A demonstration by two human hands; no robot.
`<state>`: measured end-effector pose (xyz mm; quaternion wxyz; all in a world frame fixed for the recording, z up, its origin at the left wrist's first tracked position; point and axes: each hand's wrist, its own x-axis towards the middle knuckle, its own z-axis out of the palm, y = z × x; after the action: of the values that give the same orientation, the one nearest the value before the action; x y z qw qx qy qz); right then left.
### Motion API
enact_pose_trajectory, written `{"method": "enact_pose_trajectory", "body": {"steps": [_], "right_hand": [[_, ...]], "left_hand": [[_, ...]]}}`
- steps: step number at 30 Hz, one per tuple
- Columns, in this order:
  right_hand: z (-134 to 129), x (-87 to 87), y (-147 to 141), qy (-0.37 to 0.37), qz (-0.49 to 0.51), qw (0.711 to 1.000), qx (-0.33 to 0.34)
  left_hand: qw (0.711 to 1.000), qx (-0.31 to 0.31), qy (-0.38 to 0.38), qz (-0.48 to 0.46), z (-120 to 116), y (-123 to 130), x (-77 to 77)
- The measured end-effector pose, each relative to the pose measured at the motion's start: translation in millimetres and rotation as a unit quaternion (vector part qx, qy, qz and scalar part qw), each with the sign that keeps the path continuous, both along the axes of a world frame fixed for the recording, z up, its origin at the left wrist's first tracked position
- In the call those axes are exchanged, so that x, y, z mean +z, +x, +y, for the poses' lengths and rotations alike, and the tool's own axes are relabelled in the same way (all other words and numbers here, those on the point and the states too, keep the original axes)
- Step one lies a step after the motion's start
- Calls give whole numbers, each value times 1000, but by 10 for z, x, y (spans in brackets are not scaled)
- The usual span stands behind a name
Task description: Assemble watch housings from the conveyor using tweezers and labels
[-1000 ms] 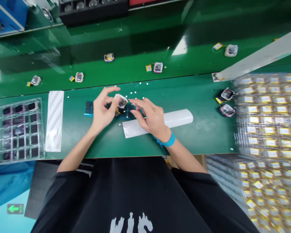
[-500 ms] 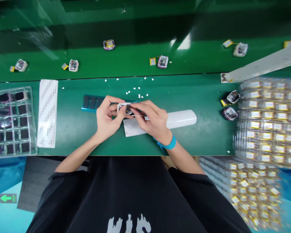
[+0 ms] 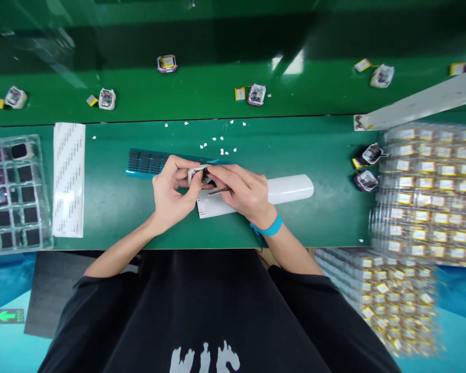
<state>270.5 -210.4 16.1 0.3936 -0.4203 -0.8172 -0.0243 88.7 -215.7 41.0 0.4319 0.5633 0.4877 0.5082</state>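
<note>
My left hand [image 3: 173, 192] is closed round a small white watch case [image 3: 194, 171], held open side up with dark electronics showing inside. Thumb and fingers grip its edges. My right hand [image 3: 245, 190] meets it from the right, its fingertips pinched at the case's right side. A thin metal tool, seemingly tweezers [image 3: 219, 191], sticks out from under the right fingers; its other end is hidden in the hand. Below the hands lies a white glossy sheet [image 3: 291, 189]. A blue-and-black slotted strip [image 3: 145, 162] lies behind my left hand.
Several watch cases with yellow batteries lie on the green belt [image 3: 202, 98] beyond the table. A clear tray [image 3: 46, 207] and a printed white strip [image 3: 69, 181] are at left. Stacked battery trays [image 3: 423, 191], two cases [image 3: 366, 180] and a white bar [image 3: 415, 102] stand right. White dots [image 3: 222, 151] are scattered ahead.
My right hand has turned slightly, and the metal tool now points left below the case. The case is tilted a little more. Cases on the belt have shifted left; the whole view moved slightly too.
</note>
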Motion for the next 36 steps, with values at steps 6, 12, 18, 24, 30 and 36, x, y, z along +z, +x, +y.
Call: {"method": "enact_pose_trajectory", "body": {"steps": [6, 12, 18, 24, 30, 36], "right_hand": [[-39, -55, -7, -14, 40, 999, 22], [-45, -68, -75, -4, 76, 997, 22], [-37, 20, -165, -45, 120, 992, 20], [-65, -19, -210, -34, 120, 992, 0], [-53, -20, -151, 10, 87, 996, 1], [-62, -17, -151, 33, 99, 995, 0]], "left_hand": [[1000, 14, -10, -22, -27, 41, -11], [999, 35, -10, -4, -56, 47, -48], [994, 47, 75, 71, -66, 31, -32], [990, 55, 93, 96, -85, 10, -18], [997, 39, 59, 28, -70, 11, -32], [995, 29, 91, -8, -55, 15, -102]]}}
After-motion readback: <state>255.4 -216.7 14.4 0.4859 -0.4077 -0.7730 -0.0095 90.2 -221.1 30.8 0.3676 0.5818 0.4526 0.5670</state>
